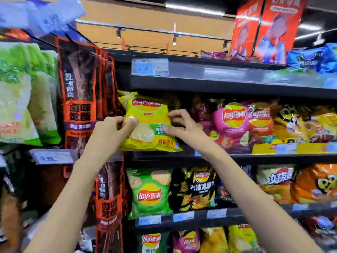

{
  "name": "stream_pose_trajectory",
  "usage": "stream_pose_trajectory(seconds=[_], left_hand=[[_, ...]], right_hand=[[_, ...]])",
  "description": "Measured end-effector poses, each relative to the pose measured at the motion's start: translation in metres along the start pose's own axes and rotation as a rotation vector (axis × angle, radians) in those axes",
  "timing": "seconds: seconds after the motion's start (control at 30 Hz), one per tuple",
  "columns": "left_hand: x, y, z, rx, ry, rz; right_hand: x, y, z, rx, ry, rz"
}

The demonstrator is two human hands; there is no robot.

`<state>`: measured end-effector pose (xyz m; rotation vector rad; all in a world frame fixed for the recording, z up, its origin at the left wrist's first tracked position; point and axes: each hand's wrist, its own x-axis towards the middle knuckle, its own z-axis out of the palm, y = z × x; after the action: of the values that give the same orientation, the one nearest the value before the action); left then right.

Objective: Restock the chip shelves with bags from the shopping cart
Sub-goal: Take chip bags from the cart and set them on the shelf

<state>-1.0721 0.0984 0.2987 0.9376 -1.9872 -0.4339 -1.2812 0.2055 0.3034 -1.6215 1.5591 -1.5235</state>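
From the head camera, both hands are raised to the middle shelf (pixel 237 157). The left hand (pixel 113 130) pinches the left edge of a yellow chip bag (pixel 147 125), thumb across its front and fingers curled behind. The right hand (pixel 179 125) pinches the bag's right edge between thumb and bent fingers. The bag stands upright at the shelf's left end, its bottom at the shelf lip — a second yellow bag (pixel 125 95) shows just behind its top corner.

The held bag carries the red-and-yellow "Lay's" roundel with Chinese characters and a green patch reading "-50"; smaller print is too blurred to read. To its right on the same shelf stand a pink Lay's bag (pixel 231 123) and an orange-red Lay's bag (pixel 260 121). On the shelf below stand one green Lay's bag (pixel 149 194) and one black Lay's bag (pixel 198 189).

A price tag (pixel 150 67) on the upper shelf edge reads roughly "4.00". Left of the shelves hang black-and-orange pouches (pixel 80 92) with Chinese lettering.
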Motion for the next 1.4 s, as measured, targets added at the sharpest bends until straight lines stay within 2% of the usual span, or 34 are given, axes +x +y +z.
stream_pose_trajectory(seconds=[0.13,0.33,0.43,0.63,0.83,1.0,1.13,1.4], left_hand=[[0.018,-0.008,0.004,0.053,-0.031,-0.018],[0.056,-0.022,0.012,0.105,-0.126,-0.103],[0.078,-0.031,0.024,0.078,-0.207,-0.156],[0.118,-0.043,0.039,-0.014,-0.334,-0.261],[0.138,-0.050,0.049,0.001,-0.303,-0.279],[0.140,-0.055,0.051,0.040,-0.270,-0.290],[0.131,-0.052,0.054,0.065,-0.234,-0.280],[0.093,-0.028,0.045,0.373,-0.175,-0.251]], right_hand=[[0.034,0.014,-0.003,-0.036,-0.167,-0.062],[0.084,0.037,0.008,-0.086,-0.147,-0.107],[0.105,0.049,0.009,-0.335,-0.116,-0.150],[0.137,0.069,0.011,-0.527,-0.131,-0.186],[0.168,0.068,0.015,-0.736,-0.160,-0.193],[0.164,0.070,0.022,-0.761,-0.134,-0.247],[0.155,0.073,0.019,-0.764,-0.175,-0.245],[0.118,0.062,0.006,-0.770,-0.275,-0.209]])
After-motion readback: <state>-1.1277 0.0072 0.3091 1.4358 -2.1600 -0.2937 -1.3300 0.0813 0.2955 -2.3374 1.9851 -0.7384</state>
